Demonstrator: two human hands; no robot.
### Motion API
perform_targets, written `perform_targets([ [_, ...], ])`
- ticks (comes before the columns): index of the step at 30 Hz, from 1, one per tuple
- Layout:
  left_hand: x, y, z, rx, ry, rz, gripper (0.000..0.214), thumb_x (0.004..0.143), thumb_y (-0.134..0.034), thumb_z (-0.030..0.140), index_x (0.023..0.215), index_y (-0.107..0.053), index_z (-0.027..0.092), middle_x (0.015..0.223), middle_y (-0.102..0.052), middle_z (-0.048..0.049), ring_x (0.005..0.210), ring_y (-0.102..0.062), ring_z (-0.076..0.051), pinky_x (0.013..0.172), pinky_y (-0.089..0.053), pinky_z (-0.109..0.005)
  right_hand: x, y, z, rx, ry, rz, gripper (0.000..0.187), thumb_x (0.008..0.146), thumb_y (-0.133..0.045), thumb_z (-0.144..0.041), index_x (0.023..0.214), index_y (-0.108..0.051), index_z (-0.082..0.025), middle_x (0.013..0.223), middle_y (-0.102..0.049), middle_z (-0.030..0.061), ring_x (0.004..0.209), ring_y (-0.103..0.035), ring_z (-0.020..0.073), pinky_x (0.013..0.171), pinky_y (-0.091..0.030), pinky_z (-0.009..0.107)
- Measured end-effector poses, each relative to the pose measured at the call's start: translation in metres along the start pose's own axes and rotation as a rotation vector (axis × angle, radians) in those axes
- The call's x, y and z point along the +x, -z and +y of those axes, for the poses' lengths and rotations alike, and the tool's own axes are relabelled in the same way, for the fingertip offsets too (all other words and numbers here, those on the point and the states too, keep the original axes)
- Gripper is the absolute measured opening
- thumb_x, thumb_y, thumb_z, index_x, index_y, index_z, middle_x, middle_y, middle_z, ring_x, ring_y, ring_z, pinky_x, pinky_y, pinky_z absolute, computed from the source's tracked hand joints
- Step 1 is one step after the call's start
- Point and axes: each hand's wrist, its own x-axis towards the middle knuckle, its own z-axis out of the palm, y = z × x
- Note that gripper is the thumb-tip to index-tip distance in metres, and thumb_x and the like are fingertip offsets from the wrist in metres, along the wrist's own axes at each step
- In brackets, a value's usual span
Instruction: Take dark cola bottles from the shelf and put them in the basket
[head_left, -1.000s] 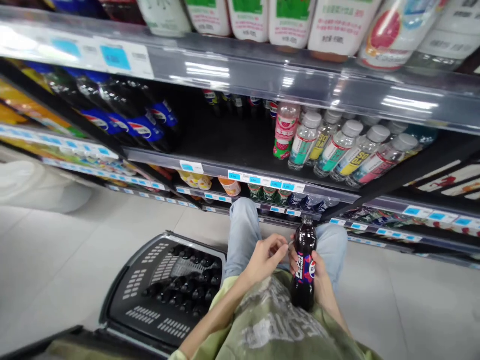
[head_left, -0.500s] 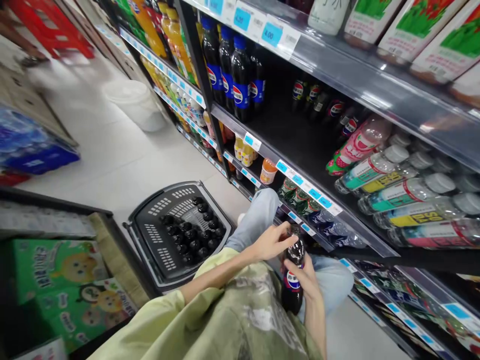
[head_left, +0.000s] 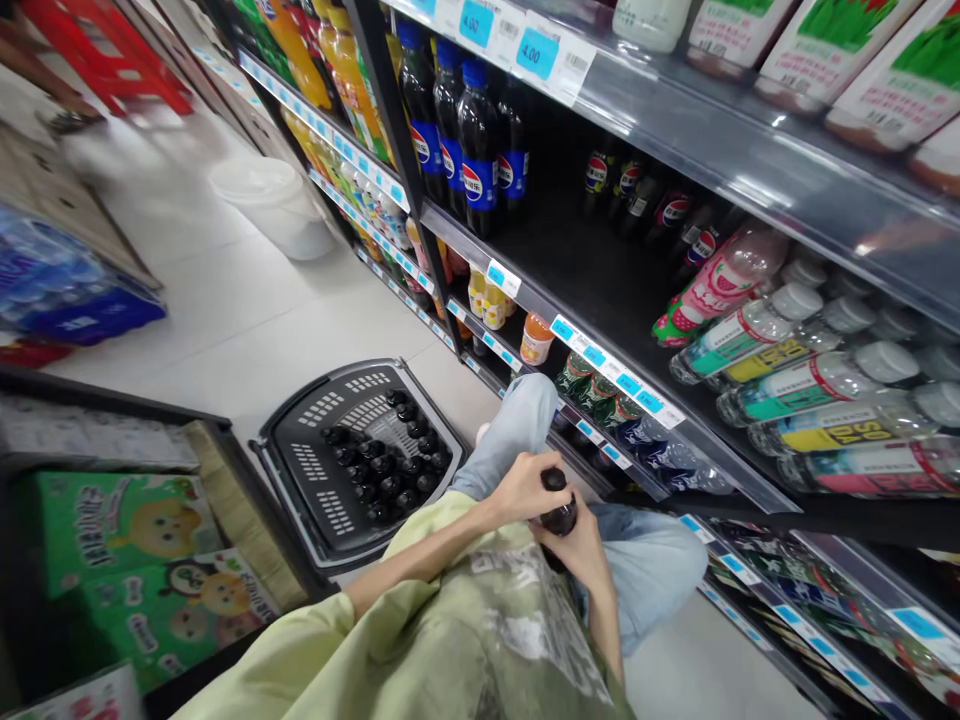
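Observation:
A dark cola bottle [head_left: 558, 500] with a black cap sits low in front of my lap, above my jeans. My left hand [head_left: 523, 488] is closed around its neck and upper part. My right hand [head_left: 574, 545] wraps the bottle's body from below and hides most of it. To the left on the floor stands a black shopping basket [head_left: 300, 470] packed with several black-capped bottles [head_left: 390, 465]. A partly bare shelf [head_left: 577, 270] lies ahead, with blue-labelled cola bottles [head_left: 469, 160] at its left end.
Clear bottles with coloured labels [head_left: 795, 385] fill the shelf's right side. Blue price tags [head_left: 611, 375] line the shelf edges. A white bucket [head_left: 274, 205] stands on the tiled floor, and green cartons [head_left: 142, 560] sit in a black rack at lower left.
The bottle has dropped lower toward my lap. My left hand has slid over its neck and my right hand now covers its label.

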Motion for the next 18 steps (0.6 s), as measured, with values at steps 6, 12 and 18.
perform_targets([
  [6, -0.001, 0.017, -0.005, -0.016, 0.019, 0.143, 0.023, 0.078, -0.066, 0.032, 0.069, -0.049, 0.020, 0.057, -0.042, 0.0068, 0.057, -0.034, -0.008, 0.056, -0.030, -0.024, 0.005, 0.004, -0.007, 0.091, 0.001, 0.056, 0.056, 0.072, -0.095, -0.048, 0.120, -0.077, -0.025, 0.120, -0.083, 0.0075, 0.104, -0.077, 0.0271, 0.091, -0.063, 0.038],
  [12, 0.010, 0.077, -0.012, -0.064, 0.152, 0.617, 0.029, 0.072, -0.071, 0.039, 0.066, -0.050, 0.021, 0.056, -0.044, 0.0060, 0.057, -0.037, -0.009, 0.055, -0.029, -0.022, -0.019, 0.040, 0.011, 0.511, -0.079, -0.059, 0.056, 0.082, -0.074, -0.084, 0.080, -0.081, -0.029, 0.050, -0.063, 0.0006, 0.048, -0.055, 0.0181, 0.053, -0.050, 0.034],
  [18, 0.014, 0.110, -0.028, -0.258, 0.229, 0.920, 0.033, 0.069, -0.077, 0.040, 0.068, -0.049, 0.021, 0.058, -0.045, 0.0058, 0.056, -0.040, -0.009, 0.053, -0.031, -0.020, -0.039, 0.063, 0.020, 0.881, -0.100, 0.132, 0.084, 0.093, -0.060, -0.083, 0.038, -0.034, -0.025, 0.037, -0.005, -0.0046, 0.042, -0.012, 0.0135, 0.044, -0.022, 0.030],
])
